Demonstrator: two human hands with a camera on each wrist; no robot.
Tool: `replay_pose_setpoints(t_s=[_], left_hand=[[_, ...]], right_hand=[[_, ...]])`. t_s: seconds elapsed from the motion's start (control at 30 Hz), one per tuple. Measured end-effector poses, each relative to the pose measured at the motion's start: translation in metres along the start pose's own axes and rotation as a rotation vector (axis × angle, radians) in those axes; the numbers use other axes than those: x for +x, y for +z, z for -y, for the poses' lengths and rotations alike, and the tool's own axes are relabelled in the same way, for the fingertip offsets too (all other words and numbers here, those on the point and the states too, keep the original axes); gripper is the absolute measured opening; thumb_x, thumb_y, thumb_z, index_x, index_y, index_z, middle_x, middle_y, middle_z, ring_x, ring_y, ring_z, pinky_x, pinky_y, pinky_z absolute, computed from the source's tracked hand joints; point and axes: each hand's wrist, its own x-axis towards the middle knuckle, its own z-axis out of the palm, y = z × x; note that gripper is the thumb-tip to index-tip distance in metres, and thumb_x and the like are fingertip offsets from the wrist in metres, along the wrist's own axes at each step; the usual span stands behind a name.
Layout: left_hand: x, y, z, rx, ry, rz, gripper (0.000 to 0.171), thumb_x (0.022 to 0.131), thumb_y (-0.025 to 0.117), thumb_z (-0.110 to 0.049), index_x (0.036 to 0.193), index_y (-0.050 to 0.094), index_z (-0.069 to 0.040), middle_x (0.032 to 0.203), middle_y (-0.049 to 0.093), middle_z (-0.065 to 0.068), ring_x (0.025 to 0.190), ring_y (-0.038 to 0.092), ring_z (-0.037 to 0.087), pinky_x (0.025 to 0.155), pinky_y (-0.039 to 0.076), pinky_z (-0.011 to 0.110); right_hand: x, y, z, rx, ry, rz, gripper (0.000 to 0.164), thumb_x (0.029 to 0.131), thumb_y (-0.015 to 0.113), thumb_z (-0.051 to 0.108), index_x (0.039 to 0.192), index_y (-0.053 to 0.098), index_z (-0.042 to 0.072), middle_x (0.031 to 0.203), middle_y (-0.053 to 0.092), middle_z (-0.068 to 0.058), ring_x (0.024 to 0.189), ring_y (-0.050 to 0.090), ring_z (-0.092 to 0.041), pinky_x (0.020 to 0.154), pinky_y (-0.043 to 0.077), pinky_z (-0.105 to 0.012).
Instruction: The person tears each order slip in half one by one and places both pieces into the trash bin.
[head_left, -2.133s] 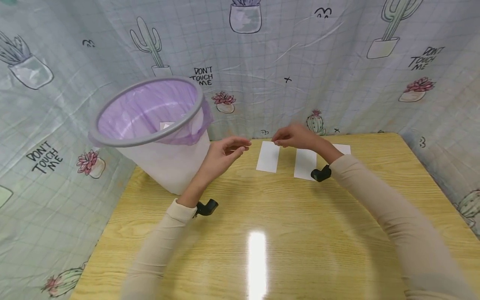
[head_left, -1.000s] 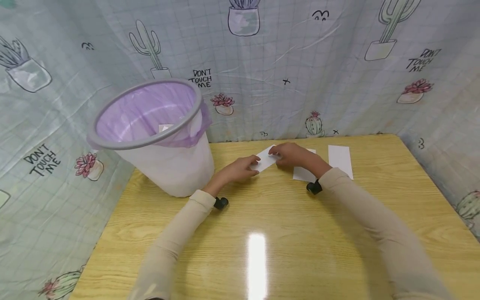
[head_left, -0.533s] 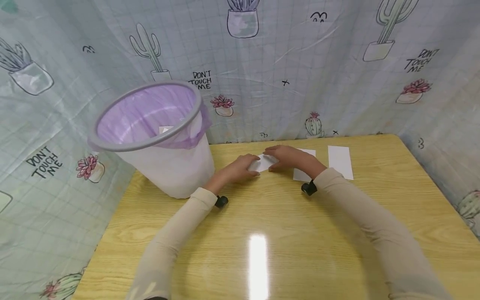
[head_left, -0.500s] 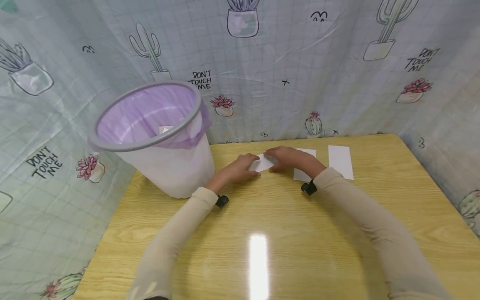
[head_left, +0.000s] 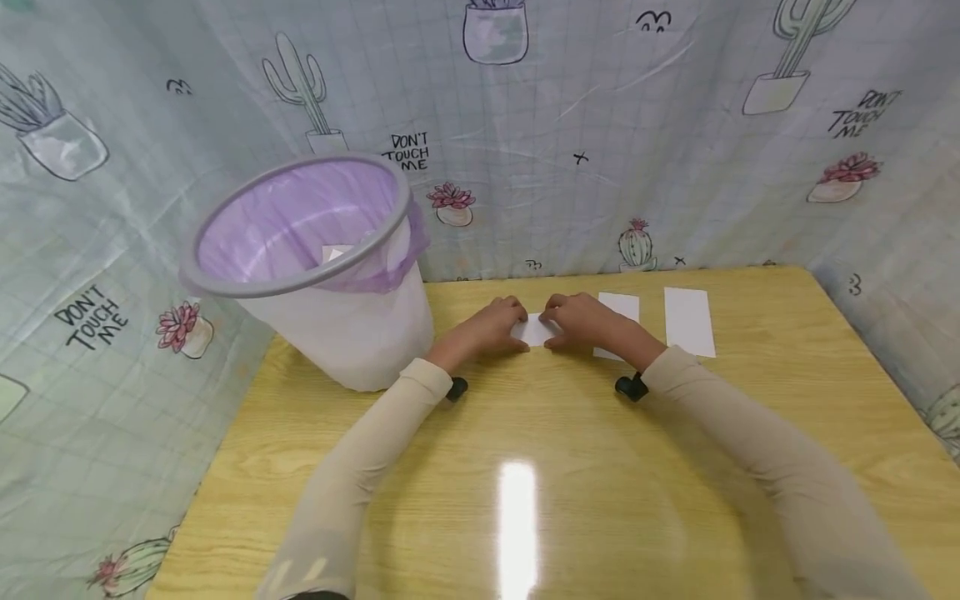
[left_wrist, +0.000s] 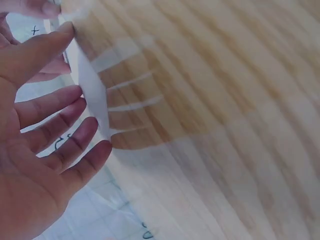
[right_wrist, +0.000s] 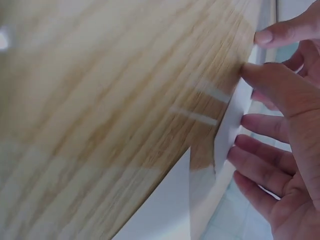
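Observation:
A small white rectangular piece of paper (head_left: 535, 330) lies crosswise near the back of the wooden table, between both hands. The left hand (head_left: 491, 327) holds its left end, thumb on the near edge and fingers along the far edge. At the opposite end the right hand (head_left: 583, 321) grips it the same way. In the left wrist view, the paper (left_wrist: 90, 82) runs past the spread fingertips of the left hand (left_wrist: 35, 170). The right wrist view has the right hand (right_wrist: 295, 200) with its thumb and fingertips at the edges of the paper (right_wrist: 234, 117).
Two more white papers lie to the right: one (head_left: 619, 305) partly behind the right hand, another (head_left: 690, 321) farther right. A white bin (head_left: 360, 333) with a grey rim and purple liner (head_left: 270, 212) stands at back left, a white scrap inside. A patterned curtain (head_left: 525, 108) hangs behind.
Both hands came in from above and took hold of the leftmost paper. It has turned from lengthwise through a slant to lying crosswise, shifting slightly right with the hands.

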Motion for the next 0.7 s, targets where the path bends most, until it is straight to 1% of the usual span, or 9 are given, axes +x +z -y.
replay_pose_setpoints(t_s=[0.17, 0.23, 0.3, 0.43, 0.53, 0.63, 0.7], left_hand=[[0.0005, -0.0024, -0.0050, 0.051, 0.032, -0.001, 0.045, 0.096, 0.072, -0.035, 0.130, 0.065, -0.006, 0.130, 0.055, 0.009, 0.115, 0.052, 0.027, 0.099, 0.046, 0.037], [0.0006, -0.0023, -0.0063, 0.074, 0.033, -0.004, 0.041, 0.097, 0.070, -0.033, 0.126, 0.066, -0.006, 0.126, 0.056, 0.008, 0.110, 0.054, 0.026, 0.094, 0.047, 0.037], [0.0009, -0.0021, -0.0074, 0.077, 0.029, -0.009, 0.037, 0.096, 0.071, -0.031, 0.123, 0.067, -0.006, 0.122, 0.057, 0.007, 0.105, 0.054, 0.024, 0.088, 0.048, 0.036], [0.0020, -0.0001, -0.0072, 0.056, 0.030, -0.027, 0.032, 0.094, 0.072, -0.026, 0.119, 0.070, -0.007, 0.115, 0.059, 0.005, 0.094, 0.056, 0.020, 0.082, 0.049, 0.033], [0.0028, 0.0011, -0.0066, 0.026, 0.029, -0.033, 0.030, 0.094, 0.073, -0.025, 0.117, 0.072, -0.007, 0.112, 0.061, 0.005, 0.090, 0.057, 0.018, 0.080, 0.049, 0.032], [0.0031, 0.0002, -0.0066, 0.001, 0.021, -0.038, 0.031, 0.094, 0.075, -0.029, 0.116, 0.072, -0.007, 0.110, 0.061, 0.004, 0.087, 0.057, 0.017, 0.078, 0.049, 0.031], [0.0035, -0.0006, -0.0067, -0.014, 0.024, -0.041, 0.036, 0.092, 0.078, -0.034, 0.116, 0.073, -0.008, 0.109, 0.061, 0.003, 0.087, 0.057, 0.016, 0.078, 0.050, 0.030]], right_hand=[[-0.0033, -0.0006, 0.0040, -0.013, 0.002, 0.025, 0.053, 0.092, 0.074, 0.042, 0.128, 0.069, 0.003, 0.125, 0.062, -0.018, 0.098, 0.067, -0.034, 0.092, 0.053, -0.050], [-0.0031, -0.0006, 0.0055, -0.016, -0.007, 0.031, 0.052, 0.093, 0.074, 0.041, 0.128, 0.069, 0.003, 0.124, 0.063, -0.018, 0.099, 0.067, -0.034, 0.091, 0.054, -0.050], [-0.0030, 0.0001, 0.0064, -0.017, -0.019, 0.028, 0.049, 0.093, 0.074, 0.039, 0.126, 0.070, 0.003, 0.122, 0.064, -0.018, 0.098, 0.068, -0.032, 0.089, 0.054, -0.049], [-0.0039, 0.0034, 0.0072, -0.012, -0.037, -0.004, 0.036, 0.091, 0.076, 0.028, 0.118, 0.072, 0.005, 0.109, 0.068, -0.015, 0.087, 0.067, -0.028, 0.077, 0.055, -0.045], [-0.0053, 0.0063, 0.0062, -0.034, -0.070, -0.029, 0.030, 0.088, 0.073, 0.019, 0.114, 0.073, 0.005, 0.102, 0.069, -0.012, 0.078, 0.064, -0.024, 0.067, 0.053, -0.041], [-0.0069, 0.0070, 0.0047, -0.047, -0.099, -0.044, 0.031, 0.087, 0.068, 0.014, 0.116, 0.072, 0.004, 0.100, 0.071, -0.011, 0.073, 0.063, -0.022, 0.065, 0.053, -0.039], [-0.0087, 0.0063, 0.0034, -0.032, -0.103, -0.046, 0.033, 0.088, 0.065, 0.014, 0.119, 0.071, 0.004, 0.102, 0.073, -0.012, 0.072, 0.064, -0.021, 0.067, 0.054, -0.040]])
